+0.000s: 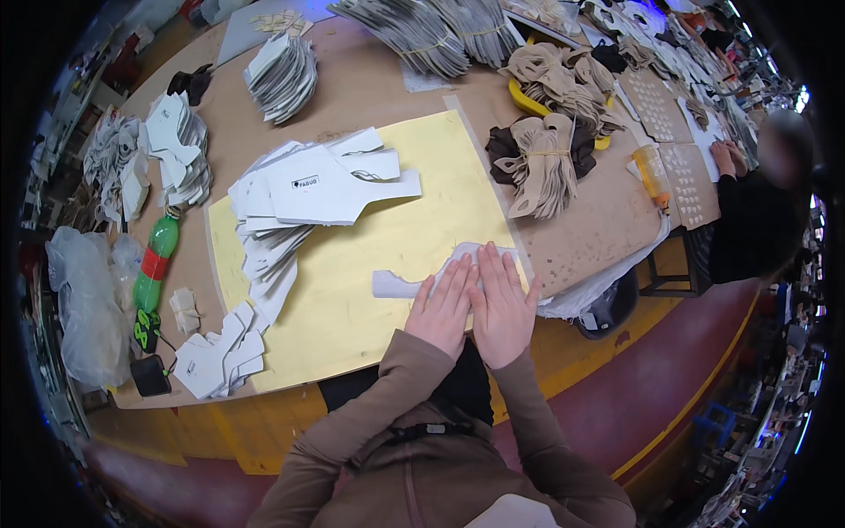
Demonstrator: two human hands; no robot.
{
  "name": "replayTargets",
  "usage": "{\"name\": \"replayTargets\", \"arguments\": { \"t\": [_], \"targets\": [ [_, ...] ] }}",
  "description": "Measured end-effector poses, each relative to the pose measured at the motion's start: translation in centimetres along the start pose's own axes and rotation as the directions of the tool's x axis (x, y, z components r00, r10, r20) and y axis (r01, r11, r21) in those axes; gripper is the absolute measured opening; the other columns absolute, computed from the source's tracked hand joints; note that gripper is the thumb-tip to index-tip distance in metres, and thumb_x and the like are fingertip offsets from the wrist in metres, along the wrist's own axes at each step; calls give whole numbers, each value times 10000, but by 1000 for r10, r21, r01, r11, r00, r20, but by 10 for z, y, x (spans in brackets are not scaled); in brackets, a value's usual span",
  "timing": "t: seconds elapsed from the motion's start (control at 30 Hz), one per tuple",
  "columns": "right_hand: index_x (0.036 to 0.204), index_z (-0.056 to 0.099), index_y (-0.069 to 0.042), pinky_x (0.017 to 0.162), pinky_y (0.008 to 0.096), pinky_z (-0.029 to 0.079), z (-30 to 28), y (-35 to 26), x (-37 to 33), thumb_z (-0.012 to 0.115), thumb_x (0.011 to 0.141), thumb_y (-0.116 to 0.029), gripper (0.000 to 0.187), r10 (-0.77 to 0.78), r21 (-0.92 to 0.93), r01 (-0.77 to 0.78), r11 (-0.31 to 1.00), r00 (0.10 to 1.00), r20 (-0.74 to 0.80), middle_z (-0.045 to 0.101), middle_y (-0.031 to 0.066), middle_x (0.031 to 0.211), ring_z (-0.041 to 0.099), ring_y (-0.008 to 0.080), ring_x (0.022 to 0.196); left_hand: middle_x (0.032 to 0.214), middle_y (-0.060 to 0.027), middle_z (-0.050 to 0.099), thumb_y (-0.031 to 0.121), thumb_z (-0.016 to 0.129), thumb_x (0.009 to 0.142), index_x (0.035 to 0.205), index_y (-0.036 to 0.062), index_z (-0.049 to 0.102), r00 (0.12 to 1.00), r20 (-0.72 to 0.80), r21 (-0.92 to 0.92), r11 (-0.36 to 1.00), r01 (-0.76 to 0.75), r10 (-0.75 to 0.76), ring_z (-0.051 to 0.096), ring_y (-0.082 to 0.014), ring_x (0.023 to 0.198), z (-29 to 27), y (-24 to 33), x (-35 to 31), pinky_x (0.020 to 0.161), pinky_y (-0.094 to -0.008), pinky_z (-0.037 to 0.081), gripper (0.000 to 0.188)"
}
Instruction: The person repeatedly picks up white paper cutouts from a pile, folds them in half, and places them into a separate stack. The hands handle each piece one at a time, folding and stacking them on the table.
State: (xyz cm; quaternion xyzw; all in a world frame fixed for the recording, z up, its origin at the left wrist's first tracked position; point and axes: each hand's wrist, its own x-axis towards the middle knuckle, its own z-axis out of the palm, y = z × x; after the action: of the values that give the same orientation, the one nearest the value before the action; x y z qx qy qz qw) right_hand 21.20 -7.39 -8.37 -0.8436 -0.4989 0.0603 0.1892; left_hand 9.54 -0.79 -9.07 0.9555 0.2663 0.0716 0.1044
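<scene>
Side by side, both my hands lie flat with fingers stretched forward on a pale grey cut-out piece [393, 285] of shoe-upper shape. My left hand [443, 306] covers its middle, and my right hand [503, 310] presses on its right part; the two hands touch. Beneath the piece is a yellow sheet [361, 321] on the table. Left of my hands, a fanned stack of white cut pieces [321, 198] trails toward me. A smaller pile of white pieces [207, 363] sits at the sheet's near left corner.
At the left stand a green bottle [163, 242], a plastic bag [88, 308] and a dark phone-like device [150, 376]. Bundled grey pieces [422, 40] lie at the back. Tied beige bundles [544, 163] and an orange bottle [651, 176] are at right, beyond which a person [748, 207] works.
</scene>
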Motion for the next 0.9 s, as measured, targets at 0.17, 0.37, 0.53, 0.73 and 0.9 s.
{"name": "replayTargets", "arguments": {
  "t": [0.17, 0.37, 0.53, 0.73, 0.9],
  "targets": [
    [1521, 462, -188, 1188, 660, 90, 2, 0, 3, 421, 1065, -337, 482, 49, -55, -51, 997, 998, -30, 415, 20, 1595, 373, 241, 1473, 1640, -140, 291, 269, 758, 775, 1545, 29, 331, 1000, 25, -114, 993, 14, -11, 301, -251, 1509, -7, 0, 0, 1206, -422, 244, 912],
    [1515, 470, -217, 1179, 688, 71, -9, 13, 7, 438, 1059, -328, 471, 14, -139, -9, 990, 999, 37, 401, 17, 1600, 342, 306, 1483, 1635, -183, 270, 349, 804, 728, 1456, 39, 435, 999, 37, -223, 975, 5, 4, 274, -298, 1516, -10, -6, 9, 1200, -490, 233, 873],
    [1511, 474, -205, 1173, 695, 61, -8, 23, 8, 464, 1047, -320, 478, -12, -131, 20, 991, 998, 59, 398, 36, 1600, 309, 349, 1493, 1634, -225, 242, 421, 786, 727, 1383, 34, 494, 998, 31, -237, 970, 56, -50, 243, -343, 1523, -8, -3, 18, 1195, -559, 207, 816],
    [1474, 531, -110, 1185, 665, -47, 8, 41, -5, 492, 1009, -418, 560, -149, -61, 144, 988, 985, -82, 450, 71, 1574, 337, 322, 1491, 1645, -215, 237, 416, 741, 766, 1547, 145, 366, 997, -1, -229, 971, 73, -75, 282, -343, 1512, -10, 0, 18, 1179, -559, 247, 908],
    [1363, 638, -70, 1210, 618, -44, 21, 51, -6, 444, 1000, -382, 517, -233, -79, 223, 972, 962, -142, 613, 111, 1415, 521, 287, 1368, 1633, -199, 290, 353, 687, 827, 1546, 95, 373, 998, 34, -274, 960, 64, -57, 285, -290, 1521, -9, 1, 18, 1187, -512, 254, 825]
  ]
}}
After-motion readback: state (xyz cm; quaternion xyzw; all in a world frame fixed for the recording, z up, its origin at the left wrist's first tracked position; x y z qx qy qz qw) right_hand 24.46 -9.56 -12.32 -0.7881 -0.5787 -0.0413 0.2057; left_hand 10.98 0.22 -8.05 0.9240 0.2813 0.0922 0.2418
